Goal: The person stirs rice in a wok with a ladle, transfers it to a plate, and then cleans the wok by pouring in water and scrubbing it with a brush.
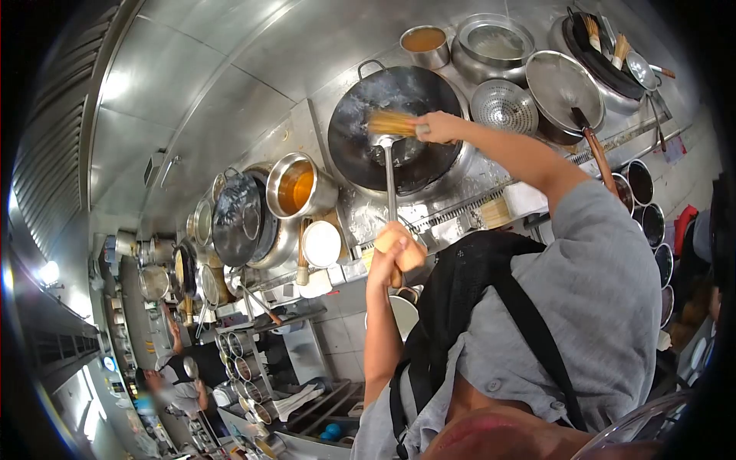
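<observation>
Over a large black wok point(356, 165) my right hand point(439, 127) is closed around a bamboo wok brush point(392, 123). The brush's bristles are blurred and overlap the head of a metal ladle point(390, 180). My left hand point(389, 257) is wrapped round the ladle's handle, whose wooden end sticks out below the fist. A folded tan cloth or sponge point(410, 251) shows at the same hand, against the handle. The wok has a whitish, wet-looking film on its far inner side. Its loop handle points to the back wall.
Left of the wok stand a pot of amber liquid point(297, 188), a white bowl point(321, 244) and another dark wok point(239, 215). To its right are a perforated strainer point(504, 107), a mesh strainer point(565, 88) and a steel pot point(496, 42). Another person point(184, 395) works at the lower left.
</observation>
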Available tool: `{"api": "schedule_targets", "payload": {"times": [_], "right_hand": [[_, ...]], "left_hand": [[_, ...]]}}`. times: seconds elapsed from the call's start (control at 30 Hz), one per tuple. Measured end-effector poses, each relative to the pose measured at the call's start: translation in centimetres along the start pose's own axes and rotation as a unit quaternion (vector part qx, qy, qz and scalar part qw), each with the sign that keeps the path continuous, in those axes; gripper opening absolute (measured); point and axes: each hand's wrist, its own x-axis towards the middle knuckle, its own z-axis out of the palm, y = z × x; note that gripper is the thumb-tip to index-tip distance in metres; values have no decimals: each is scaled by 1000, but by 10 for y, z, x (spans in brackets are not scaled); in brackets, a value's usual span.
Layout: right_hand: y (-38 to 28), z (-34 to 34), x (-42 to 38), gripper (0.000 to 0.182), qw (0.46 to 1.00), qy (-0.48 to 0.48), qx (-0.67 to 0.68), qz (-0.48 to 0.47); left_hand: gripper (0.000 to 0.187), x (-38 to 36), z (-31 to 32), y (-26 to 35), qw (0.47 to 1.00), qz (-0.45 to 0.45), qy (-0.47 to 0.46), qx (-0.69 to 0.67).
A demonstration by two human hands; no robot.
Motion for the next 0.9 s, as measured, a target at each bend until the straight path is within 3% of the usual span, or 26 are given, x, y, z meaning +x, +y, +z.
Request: {"api": "schedule_targets", "payload": {"times": [0.1,0.13,0.2,0.23,0.33,0.37,0.47,0.5,0.53,0.57,0.6,0.63,0.67,0.7,0.77,0.8,0.87,0.9], "right_hand": [[-5,-29,-1,56,990,7,-97,106],[-5,-24,-5,56,990,9,-95,105],[1,-14,-16,56,995,83,-45,36],[-3,-16,-18,57,998,17,-26,61],[-19,-27,-27,55,993,43,-6,107],[-18,-23,-21,55,989,134,-52,41],[-24,-12,-36,55,985,160,-48,-32],[-14,-10,-35,55,987,83,-120,-62],[-4,-16,-25,55,988,85,-117,-59],[3,-24,-11,54,984,48,-173,3],[0,-33,-9,55,971,8,-231,64],[1,-42,-14,52,965,16,-251,75],[8,-43,-12,52,965,15,-251,74],[18,-49,-9,53,957,-27,-287,34],[11,-63,10,56,933,-58,-356,-16],[6,-66,19,56,932,-56,-357,-18],[-29,-79,6,57,987,43,-148,39],[-44,-80,-10,58,994,44,57,80]], "left_hand": [[56,2,8,9,996,15,73,-49],[56,1,3,9,996,16,73,-45],[52,5,-5,7,991,-62,49,-109],[47,11,2,1,983,-40,93,-151],[44,14,2,4,979,-53,84,-177],[44,15,1,7,979,-51,83,-177],[43,16,-4,14,975,-69,72,-197],[41,18,-3,16,965,-55,41,-254],[40,20,-3,19,950,-38,9,-309],[41,20,-3,20,974,-37,73,-211],[41,20,-4,22,975,-36,71,-209],[44,16,-6,22,997,13,77,-2],[50,13,-7,22,974,62,79,205],[50,9,-8,19,974,62,81,204],[53,7,-15,19,858,101,67,499],[53,8,-18,20,858,103,70,499],[57,3,-20,21,856,101,40,505],[53,4,-21,19,869,90,49,485]]}}
